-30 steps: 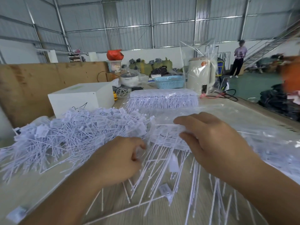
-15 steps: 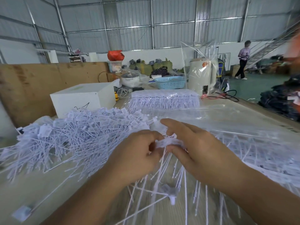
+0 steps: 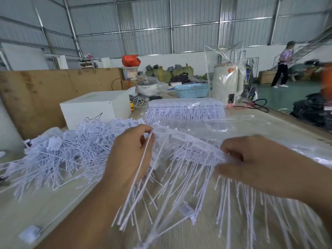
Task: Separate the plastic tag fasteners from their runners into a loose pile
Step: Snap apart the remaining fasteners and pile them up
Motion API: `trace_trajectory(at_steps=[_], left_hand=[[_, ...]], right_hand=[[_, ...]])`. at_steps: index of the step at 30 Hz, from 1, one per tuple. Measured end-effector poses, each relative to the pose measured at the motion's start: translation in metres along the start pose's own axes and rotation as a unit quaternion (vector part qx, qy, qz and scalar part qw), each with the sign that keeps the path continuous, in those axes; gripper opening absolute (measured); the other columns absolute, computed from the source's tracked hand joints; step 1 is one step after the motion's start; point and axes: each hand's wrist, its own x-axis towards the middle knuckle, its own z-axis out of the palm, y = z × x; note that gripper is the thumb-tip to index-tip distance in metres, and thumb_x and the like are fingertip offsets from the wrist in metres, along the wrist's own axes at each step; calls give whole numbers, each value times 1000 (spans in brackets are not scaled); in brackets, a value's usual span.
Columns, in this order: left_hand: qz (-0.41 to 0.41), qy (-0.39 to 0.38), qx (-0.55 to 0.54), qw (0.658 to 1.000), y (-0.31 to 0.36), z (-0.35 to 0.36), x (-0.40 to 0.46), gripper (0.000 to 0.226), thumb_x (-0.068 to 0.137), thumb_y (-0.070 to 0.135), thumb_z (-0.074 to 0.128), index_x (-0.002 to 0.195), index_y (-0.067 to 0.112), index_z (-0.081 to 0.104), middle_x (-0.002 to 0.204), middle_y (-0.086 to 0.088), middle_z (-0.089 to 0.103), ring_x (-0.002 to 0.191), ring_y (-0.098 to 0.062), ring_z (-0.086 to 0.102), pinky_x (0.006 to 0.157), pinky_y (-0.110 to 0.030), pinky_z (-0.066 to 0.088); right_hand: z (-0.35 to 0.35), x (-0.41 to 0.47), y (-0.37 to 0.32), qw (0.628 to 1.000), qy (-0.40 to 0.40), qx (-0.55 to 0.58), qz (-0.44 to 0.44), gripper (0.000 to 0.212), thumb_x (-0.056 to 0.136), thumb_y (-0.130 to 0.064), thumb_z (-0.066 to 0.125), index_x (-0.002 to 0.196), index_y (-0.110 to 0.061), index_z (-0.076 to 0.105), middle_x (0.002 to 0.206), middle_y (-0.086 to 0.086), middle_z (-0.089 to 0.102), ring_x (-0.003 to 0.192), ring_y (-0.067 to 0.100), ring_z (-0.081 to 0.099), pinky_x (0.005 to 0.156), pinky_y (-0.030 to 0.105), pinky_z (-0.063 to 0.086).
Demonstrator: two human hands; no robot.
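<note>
A strip of white plastic tag fasteners on its runner (image 3: 190, 150) stretches between my two hands above the table, its thin tails hanging down. My left hand (image 3: 131, 155) pinches the strip's left end, with a few long tails trailing under the palm. My right hand (image 3: 251, 162) grips the right end with curled fingers. A loose pile of separated white fasteners (image 3: 62, 151) lies on the table to the left. Single loose fasteners (image 3: 186, 211) lie on the wood below my hands.
A bagged bundle of fasteners (image 3: 185, 110) lies further back, with clear plastic bags (image 3: 269, 128) spread to the right. A white box (image 3: 93, 108), blue basket (image 3: 192, 90) and wrapped white appliance (image 3: 228, 83) stand behind. A person (image 3: 282, 65) walks at far right.
My hands were close together on the strip and have moved apart, the left going left and up, the right going right. The fastener strip is now stretched wide between them.
</note>
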Motion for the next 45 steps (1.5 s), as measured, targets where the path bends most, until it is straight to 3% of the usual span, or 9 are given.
trace_trajectory(at_steps=[5, 8, 12, 14, 19, 26, 31, 38, 45], left_hand=[[-30, -63, -40, 997, 10, 6, -2, 33, 96, 18, 55, 121, 38, 64, 90, 13, 62, 73, -8, 61, 71, -27, 51], [-78, -45, -163, 983, 13, 1, 1, 41, 97, 13, 56, 98, 52, 69, 91, 14, 69, 67, 0, 64, 58, -16, 50], [-182, -58, -468, 863, 16, -14, 8, 16, 85, 25, 64, 97, 24, 74, 92, -7, 72, 62, -17, 66, 48, -26, 52], [-202, -90, -532, 818, 18, -18, 8, 41, 77, 46, 68, 107, 18, 70, 101, -8, 73, 77, -22, 71, 55, -31, 56], [-91, -128, -318, 935, 30, -3, -6, 53, 75, 35, 75, 126, 42, 59, 108, 17, 66, 79, -12, 71, 66, -30, 53], [32, -89, -225, 970, 49, 18, -23, 53, 79, 36, 59, 123, 61, 42, 81, 21, 65, 50, -9, 59, 52, -41, 55], [-53, -37, -336, 940, 60, 15, -20, 15, 92, 23, 62, 87, 37, 62, 68, -7, 66, 50, -20, 62, 43, -33, 49], [-157, 10, -524, 837, 44, -9, 2, 10, 100, 11, 46, 102, 4, 52, 71, -6, 69, 53, -15, 65, 48, -25, 53], [-193, 19, -545, 816, 41, -9, 2, 19, 101, 18, 46, 83, 15, 54, 65, -2, 69, 50, -11, 64, 43, -21, 50]], right_hand=[[2, 3, -8, 987, 160, 22, -21, 46, 83, -44, 57, 55, -19, 31, 49, -2, 33, 45, 12, 35, 48, 33, 29], [3, 2, -11, 985, 167, -18, -38, 45, 88, -43, 55, 57, -23, 30, 55, -4, 38, 53, 10, 38, 50, 33, 31], [-2, -3, -14, 973, 227, -22, -45, 28, 89, -49, 44, 69, -29, 44, 65, -5, 46, 66, 16, 46, 57, 38, 45], [-6, -5, -18, 966, 255, -4, -27, 30, 91, -50, 42, 103, -35, 64, 82, -1, 60, 88, 27, 57, 70, 45, 52], [-7, -2, -14, 974, 211, -86, -16, 52, 95, -44, 34, 139, -26, 53, 102, 3, 65, 100, 36, 53, 83, 49, 49], [18, 3, -25, 961, 217, -163, -55, 36, 84, -18, 72, 119, -19, 66, 89, 6, 65, 82, 35, 56, 69, 45, 44], [31, 5, -34, 970, 203, -76, -112, 41, 97, -34, 50, 132, -14, 58, 94, 5, 62, 86, 30, 52, 77, 44, 48], [15, 0, -26, 975, 221, 6, -30, 70, 92, -65, 16, 128, -23, 59, 108, -2, 63, 102, 23, 53, 88, 44, 44], [8, 9, -10, 942, 85, 311, 90, 34, 92, -45, 54, 76, -19, 67, 66, 3, 69, 52, 20, 63, 52, 36, 51]])
